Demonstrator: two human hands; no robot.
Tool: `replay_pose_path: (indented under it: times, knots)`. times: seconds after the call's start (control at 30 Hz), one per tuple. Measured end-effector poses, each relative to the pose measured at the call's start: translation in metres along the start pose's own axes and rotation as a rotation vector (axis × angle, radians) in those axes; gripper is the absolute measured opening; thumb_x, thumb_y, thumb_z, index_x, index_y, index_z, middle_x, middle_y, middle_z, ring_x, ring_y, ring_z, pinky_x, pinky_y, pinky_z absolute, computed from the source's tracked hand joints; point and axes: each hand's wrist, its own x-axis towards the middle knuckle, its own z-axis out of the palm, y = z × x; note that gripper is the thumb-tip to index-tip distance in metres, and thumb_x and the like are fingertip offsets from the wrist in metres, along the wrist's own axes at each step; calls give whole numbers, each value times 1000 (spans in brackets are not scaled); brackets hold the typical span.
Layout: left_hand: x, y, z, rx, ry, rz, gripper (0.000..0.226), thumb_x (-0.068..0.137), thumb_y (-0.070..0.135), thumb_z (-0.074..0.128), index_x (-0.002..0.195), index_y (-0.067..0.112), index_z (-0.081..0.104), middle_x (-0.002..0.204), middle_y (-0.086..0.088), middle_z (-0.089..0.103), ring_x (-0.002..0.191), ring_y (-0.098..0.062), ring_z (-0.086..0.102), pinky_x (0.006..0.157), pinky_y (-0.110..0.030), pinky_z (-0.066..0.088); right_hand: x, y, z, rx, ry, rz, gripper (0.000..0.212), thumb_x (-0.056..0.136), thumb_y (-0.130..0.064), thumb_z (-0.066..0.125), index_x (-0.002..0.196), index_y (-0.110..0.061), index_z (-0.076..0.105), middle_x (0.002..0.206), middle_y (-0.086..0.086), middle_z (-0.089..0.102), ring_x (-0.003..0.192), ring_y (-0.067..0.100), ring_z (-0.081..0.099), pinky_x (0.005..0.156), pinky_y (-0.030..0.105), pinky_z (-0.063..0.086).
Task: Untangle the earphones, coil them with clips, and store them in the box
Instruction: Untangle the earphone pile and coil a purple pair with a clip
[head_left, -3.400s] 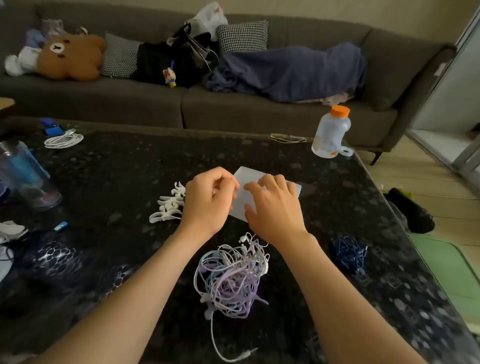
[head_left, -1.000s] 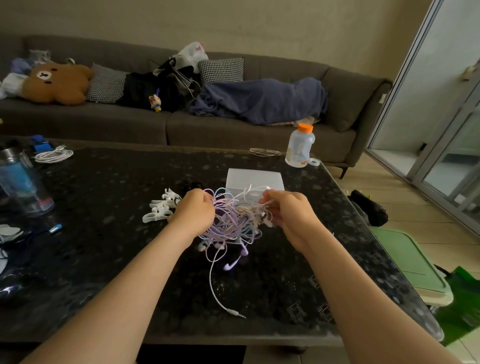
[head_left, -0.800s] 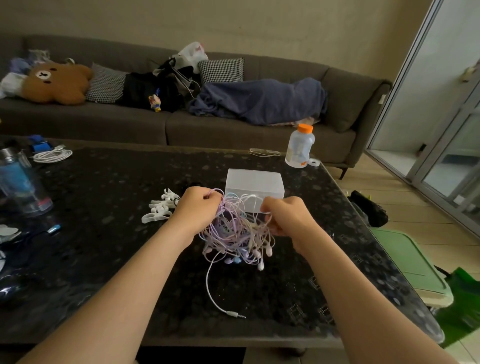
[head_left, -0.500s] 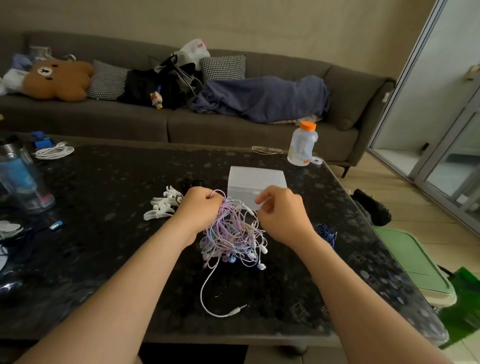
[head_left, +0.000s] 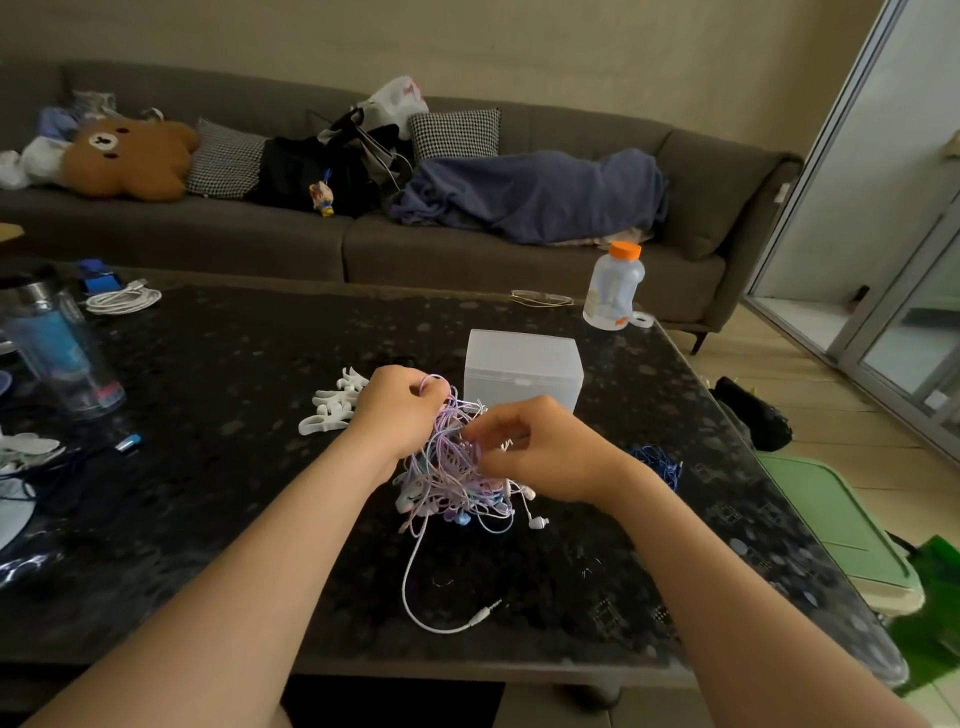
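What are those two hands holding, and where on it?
Both hold the tangled earphones: the left hand grips the top of the bundle, the right hand pinches cords on its right side.

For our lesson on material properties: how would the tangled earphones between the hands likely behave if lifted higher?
Probably floppy: the tangled earphones sag in loose loops from the left hand and right hand. Likely light, as a pinch alone holds them. The white cable trailing onto the table would probably dangle and snag.
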Motion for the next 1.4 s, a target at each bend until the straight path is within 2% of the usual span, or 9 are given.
replay_pose_path:
  times: [0.1,0.23,0.4,0.5,0.63,0.87,1.0,1.2,1.4]
  knots:
    - [0,0,-2,-20,-29,1,42,109,30,54,97,-7,70,81,-20,57,75,-23,49,67,-35,38,-1,3,-2,92,101,21,18,98,-10,71,112,-19,79,98,-5,81,85,10,79,80,24,63]
    - [2,0,-5,-18,-95,-37,24,110,35,54,96,18,64,94,-9,56,88,-20,50,67,-31,39,3,11,-1,60,265,95,21,92,-7,73,105,-23,71,83,-4,79,76,13,77,78,34,66]
    - [2,-1,-8,-43,-153,-39,25,108,32,59,106,12,74,103,3,70,99,-13,63,84,-33,46,6,15,-1,33,285,135,22,96,-8,64,103,-24,77,75,7,76,53,8,59,55,19,52]
    - [0,1,-8,-73,-204,-63,13,103,25,68,116,23,73,116,3,73,113,-14,65,98,-33,47,7,14,2,58,341,123,14,102,-18,65,106,-21,78,80,5,76,58,9,62,52,14,48]
    - [0,2,-8,-41,-212,-91,37,103,24,70,139,19,65,125,-2,71,116,-17,65,99,-34,49,11,13,4,-21,430,95,14,101,-26,71,111,-25,80,91,-4,71,70,3,63,55,9,45]
    - [-5,2,-7,-3,-195,-81,27,103,14,68,129,18,71,108,1,74,102,-12,68,84,-28,49,10,8,8,-39,318,57,7,87,-17,82,89,-22,79,80,-7,76,75,6,72,71,21,59]
    - [-6,2,-7,24,-186,-71,21,103,15,67,122,19,74,111,-1,74,109,-18,68,91,-32,49,8,3,14,-36,122,41,6,88,-26,83,82,-23,83,76,-9,78,69,5,72,64,16,55]
    - [-12,5,-8,63,-174,-54,24,104,16,64,86,28,75,111,-16,77,113,-32,69,100,-47,55,12,-2,31,-100,156,42,21,92,-36,80,78,-20,84,68,-2,76,52,9,57,49,13,45]
    - [-13,5,-8,81,-145,-55,16,103,14,64,101,5,78,114,-24,73,94,-28,65,85,-40,52,12,-2,30,-116,148,50,21,98,-24,73,87,-12,85,77,3,78,66,27,69,57,23,56]
